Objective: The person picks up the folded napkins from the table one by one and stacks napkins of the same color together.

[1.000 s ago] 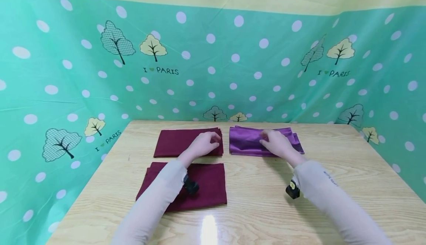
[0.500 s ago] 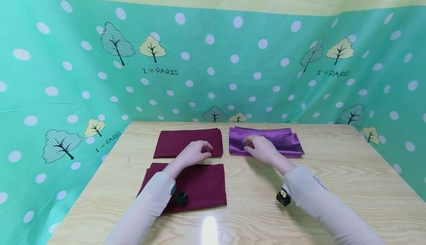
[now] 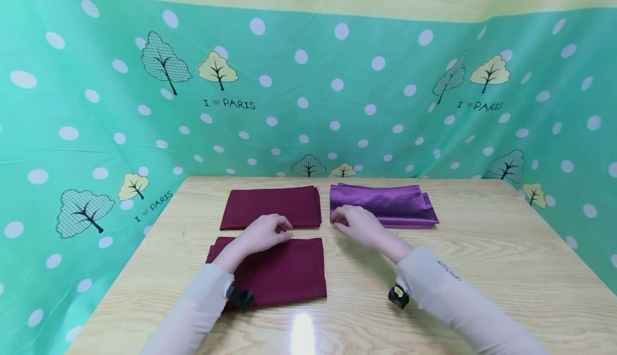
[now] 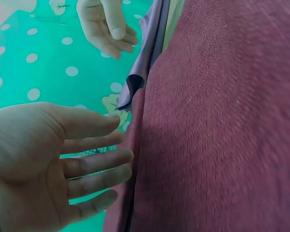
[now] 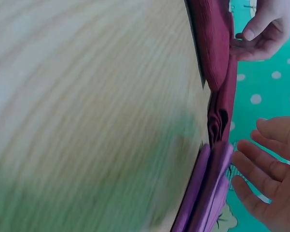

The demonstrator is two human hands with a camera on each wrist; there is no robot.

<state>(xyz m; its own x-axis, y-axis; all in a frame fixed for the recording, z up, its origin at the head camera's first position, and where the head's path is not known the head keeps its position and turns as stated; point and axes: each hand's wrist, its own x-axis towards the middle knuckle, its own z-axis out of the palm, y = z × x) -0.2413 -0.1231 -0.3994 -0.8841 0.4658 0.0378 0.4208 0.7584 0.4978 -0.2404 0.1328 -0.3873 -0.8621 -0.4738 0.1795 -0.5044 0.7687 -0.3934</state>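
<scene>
Two folded burgundy cloths lie on the left part of the table, the far one point(image 3: 270, 202) behind the near one point(image 3: 291, 274). A folded, shiny purple cloth point(image 3: 392, 205) lies to the right of the far one. My left hand point(image 3: 262, 233), fingers loosely bent and holding nothing, hovers over the back edge of the near burgundy cloth. At the front left corner of the purple cloth is my right hand point(image 3: 359, 225), also with nothing in it. The right wrist view shows its relaxed, spread fingers point(image 5: 255, 169) beside the stacked purple folds point(image 5: 212, 188).
The cloths rest on a light wood-grain table point(image 3: 463, 269). A green dotted curtain point(image 3: 337, 103) with printed trees hangs behind the table and along both sides. A small dark camera point(image 3: 239, 297) sits on the left wrist and another point(image 3: 398, 296) on the right wrist.
Both hands have drawn back toward the person and to the left, from over the far burgundy cloth and the purple cloth. The three cloths have stayed in place.
</scene>
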